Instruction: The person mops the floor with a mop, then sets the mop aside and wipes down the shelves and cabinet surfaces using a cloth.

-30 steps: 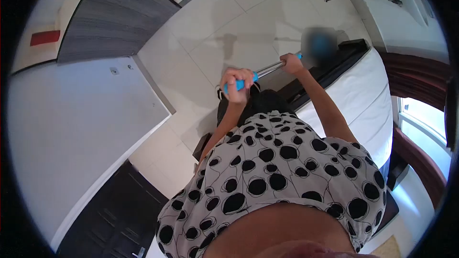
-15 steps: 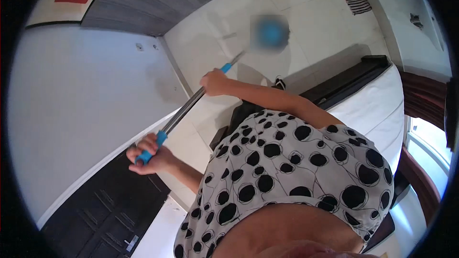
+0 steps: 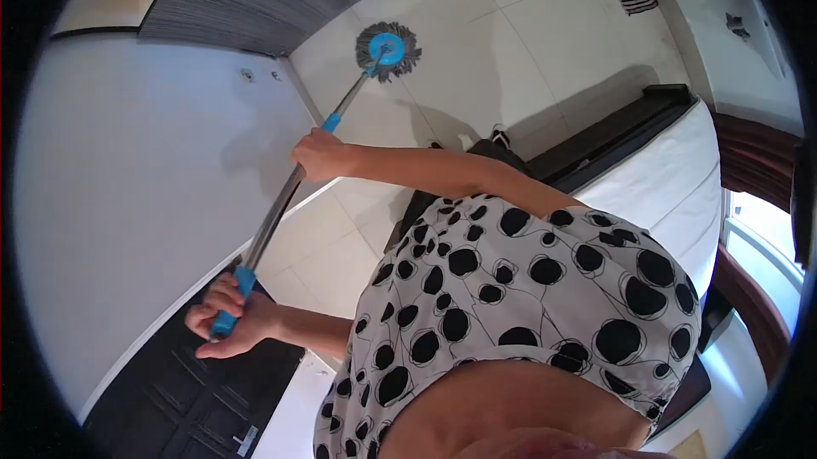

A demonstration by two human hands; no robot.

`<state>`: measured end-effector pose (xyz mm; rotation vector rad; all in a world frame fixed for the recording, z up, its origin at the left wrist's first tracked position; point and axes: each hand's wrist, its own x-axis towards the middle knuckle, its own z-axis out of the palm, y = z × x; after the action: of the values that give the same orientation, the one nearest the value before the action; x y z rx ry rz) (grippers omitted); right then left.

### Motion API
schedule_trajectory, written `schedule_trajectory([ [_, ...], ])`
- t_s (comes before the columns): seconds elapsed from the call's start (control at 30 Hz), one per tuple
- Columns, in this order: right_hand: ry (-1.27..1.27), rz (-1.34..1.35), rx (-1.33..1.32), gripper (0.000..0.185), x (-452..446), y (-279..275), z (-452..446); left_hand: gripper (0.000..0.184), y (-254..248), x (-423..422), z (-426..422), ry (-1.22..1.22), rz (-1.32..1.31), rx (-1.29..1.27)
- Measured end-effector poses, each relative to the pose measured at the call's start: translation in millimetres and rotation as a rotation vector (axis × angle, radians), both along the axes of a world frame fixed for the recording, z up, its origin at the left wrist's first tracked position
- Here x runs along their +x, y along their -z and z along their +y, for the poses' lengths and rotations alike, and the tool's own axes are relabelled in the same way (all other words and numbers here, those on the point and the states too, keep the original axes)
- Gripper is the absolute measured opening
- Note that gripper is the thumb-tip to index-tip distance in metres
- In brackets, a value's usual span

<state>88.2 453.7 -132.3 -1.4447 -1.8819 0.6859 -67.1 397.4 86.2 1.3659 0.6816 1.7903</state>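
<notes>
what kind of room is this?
Probably a bedroom in a home, though a hotel room can't be ruled out. Signs: what looks like a bed with a white cover and dark frame, brown curtains beside a bright window, and a dark panelled door.

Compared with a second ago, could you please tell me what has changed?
The mop head has swept left across the tiled floor, away from the bed towards the grey wood-grain panel. The left hand and right hand swung left too. Both still grip the mop handle; nothing was let go.
</notes>
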Motion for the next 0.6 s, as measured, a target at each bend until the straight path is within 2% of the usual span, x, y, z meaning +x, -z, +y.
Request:
schedule_trajectory([
  [0.07,-0.026,0.017,-0.191,0.015,10,-25,-11,0.057,-21,3,19,0.158,0.031,-0.005],
  [0.23,0.123,-0.047,-0.363,0.016,34,-32,-63,0.056,-31,26,56,0.565,-0.013,-0.163],
  [0.33,0.254,-0.181,-0.584,0.014,69,-12,-100,0.054,9,65,60,0.61,-0.01,-0.315],
  [0.43,0.381,-0.153,-0.611,0.019,108,29,-152,0.05,56,109,42,0.711,-0.013,-0.487],
  [0.5,0.497,-0.112,-0.609,0.017,127,31,-181,0.045,90,125,29,0.88,-0.091,-0.533],
  [0.6,0.565,-0.116,-0.606,0.016,137,29,-202,0.041,102,138,12,0.861,-0.056,-0.533],
])
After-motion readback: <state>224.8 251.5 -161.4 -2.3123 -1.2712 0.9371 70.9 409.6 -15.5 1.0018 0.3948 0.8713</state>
